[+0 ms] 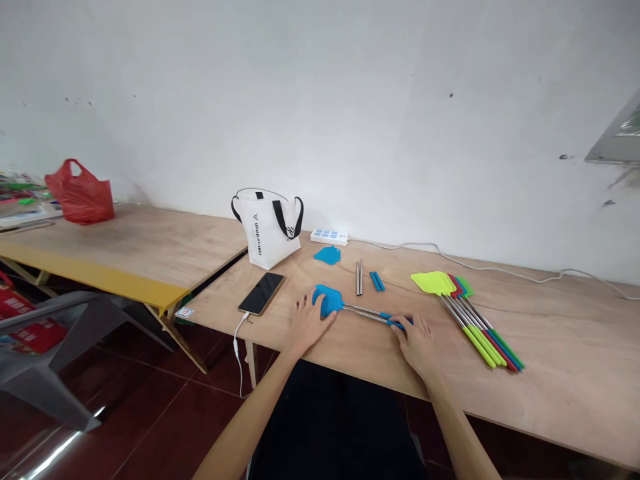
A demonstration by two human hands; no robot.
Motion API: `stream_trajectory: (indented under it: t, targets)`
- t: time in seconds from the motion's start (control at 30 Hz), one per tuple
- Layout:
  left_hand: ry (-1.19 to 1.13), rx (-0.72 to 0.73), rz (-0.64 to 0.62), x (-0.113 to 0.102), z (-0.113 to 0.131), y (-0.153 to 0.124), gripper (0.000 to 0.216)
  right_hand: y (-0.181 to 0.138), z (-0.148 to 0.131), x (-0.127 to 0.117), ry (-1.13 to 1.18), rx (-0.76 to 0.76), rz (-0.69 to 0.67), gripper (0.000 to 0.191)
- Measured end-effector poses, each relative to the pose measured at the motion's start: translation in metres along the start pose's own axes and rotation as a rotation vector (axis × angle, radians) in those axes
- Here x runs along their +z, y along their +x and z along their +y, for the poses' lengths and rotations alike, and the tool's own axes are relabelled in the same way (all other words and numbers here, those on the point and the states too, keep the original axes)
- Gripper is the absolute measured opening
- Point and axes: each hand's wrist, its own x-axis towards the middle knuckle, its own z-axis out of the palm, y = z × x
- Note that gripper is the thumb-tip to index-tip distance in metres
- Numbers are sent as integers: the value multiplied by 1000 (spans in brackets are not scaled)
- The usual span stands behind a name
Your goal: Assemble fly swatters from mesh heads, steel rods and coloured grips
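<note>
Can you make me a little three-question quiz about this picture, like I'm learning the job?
1. True or false: the person's left grip, a bare hand, touches a blue flat plastic swatter head.

2. Which lies nearest the white rectangular power strip?
A) the flat dark-screened phone
B) the loose blue flat plastic piece
C) the fan of multicoloured swatters with silver metal shafts

3. Fill the gap: two slim silver metal tubes lie beside two short ____ cylinders.

Key:
1. True. The right grip, the other bare hand, is at the blue ends of the silver metal rods.
2. B
3. blue
</note>
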Motion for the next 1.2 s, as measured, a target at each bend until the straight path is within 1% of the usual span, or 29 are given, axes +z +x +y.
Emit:
stream_trajectory:
  t: [0.2,0.4,0.57,0.73,0.87,1.03,1.2]
  targets:
    - [-35,1,16,0,-1,1,50,0,0,-2,95,10,-8,29]
    - [-44,-47,17,-3,-1,1,44,2,-1,-3,223,2,1,27]
    - [-35,-67,10,-5,1,1,43,2,-2,-2,220,-6,22,28]
    - [-35,-96,3,-3,2,2,47,3,0,-1,224,-43,-11,29]
    - [-35,-119,-9,-4,1,2,51,5,1,-1,247,-41,-8,28]
    - [-109,-152,23,-5,-3,5,47,4,-1,0,303,-53,-31,28]
    - [-199,-188,51,-3,-7,7,43,4,-2,-1,282,-65,-49,27]
